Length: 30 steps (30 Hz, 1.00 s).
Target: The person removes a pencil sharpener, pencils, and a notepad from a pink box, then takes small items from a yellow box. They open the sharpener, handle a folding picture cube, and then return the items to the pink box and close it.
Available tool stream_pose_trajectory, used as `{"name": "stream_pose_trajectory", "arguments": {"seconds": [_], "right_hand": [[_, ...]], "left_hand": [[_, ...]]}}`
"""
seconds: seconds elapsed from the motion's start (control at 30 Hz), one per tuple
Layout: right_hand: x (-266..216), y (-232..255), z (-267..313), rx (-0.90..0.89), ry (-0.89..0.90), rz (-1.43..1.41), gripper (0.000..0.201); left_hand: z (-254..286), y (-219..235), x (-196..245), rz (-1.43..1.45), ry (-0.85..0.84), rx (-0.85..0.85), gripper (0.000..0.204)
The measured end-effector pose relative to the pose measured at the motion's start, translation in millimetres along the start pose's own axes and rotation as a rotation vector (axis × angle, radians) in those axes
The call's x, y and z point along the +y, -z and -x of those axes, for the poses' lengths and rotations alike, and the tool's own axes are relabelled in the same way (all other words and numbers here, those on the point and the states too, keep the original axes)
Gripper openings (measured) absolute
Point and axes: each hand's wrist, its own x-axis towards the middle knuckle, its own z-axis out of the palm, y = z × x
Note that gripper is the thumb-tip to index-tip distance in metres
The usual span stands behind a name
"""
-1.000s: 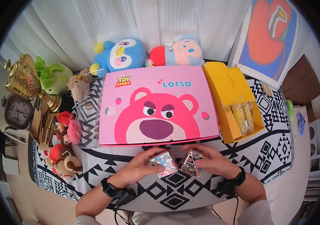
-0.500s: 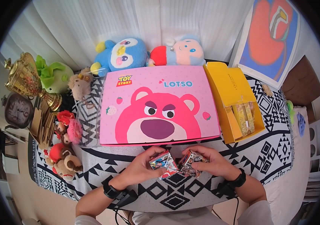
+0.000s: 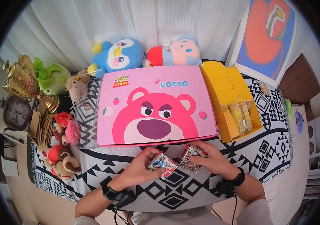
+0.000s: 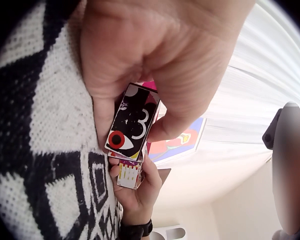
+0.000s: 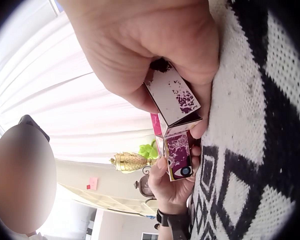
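Note:
A folding block puzzle with printed faces (image 3: 166, 168) is held between both hands just above the patterned cloth, its two halves angled apart and meeting at the middle. My left hand (image 3: 139, 168) grips the left half between thumb and fingers; in the left wrist view a black face with a red eye (image 4: 129, 122) shows between them. The other half is pinched by my right hand (image 3: 214, 163), thumb on its near side. From the right wrist, a white and purple worn face (image 5: 174, 92) is visible, with the left hand (image 5: 171, 192) beyond.
A pink bear box (image 3: 156, 108) lies just beyond the hands, with an open yellow box (image 3: 225, 84) on its right. Plush toys (image 3: 122, 56) line the back. A gold trophy (image 3: 23, 78), a clock (image 3: 17, 111) and small plush toys (image 3: 60, 161) stand left.
The puzzle's halves have turned in the hands, showing different faces and a wider notch between them. Both hands still hold it near the same place. The head view has shifted slightly.

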Motion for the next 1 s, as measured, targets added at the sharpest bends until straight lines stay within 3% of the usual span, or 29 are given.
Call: {"name": "stream_pose_trajectory", "arguments": {"seconds": [0.2,0.27,0.4,0.47,0.5,0.57,0.67,1.0], "right_hand": [[13,3,-4,0.043,0.086,0.077,0.043],[14,3,-3,0.072,0.095,0.004,0.042],[11,4,-1,0.051,0.074,-0.043,0.044],[14,7,-2,0.019,0.017,-0.033,0.045],[15,8,-2,0.022,0.017,-0.034,0.045],[15,9,-2,0.009,0.012,-0.078,0.043],[17,10,-4,-0.03,0.073,-0.046,0.044],[15,10,-3,-0.001,0.025,-0.077,0.039]], "left_hand": [[0,-3,4,0.022,-0.018,0.021,0.045],[1,0,5,0.119,0.043,-0.005,0.048],[2,6,2,0.134,-0.001,-0.025,0.049],[4,7,6,0.397,0.13,-0.011,0.048],[3,8,6,0.397,0.131,-0.014,0.048],[1,13,8,0.583,0.156,-0.125,0.057],[-1,16,12,0.578,0.158,-0.207,0.063],[-3,20,18,0.601,0.248,-0.272,0.065]]}}
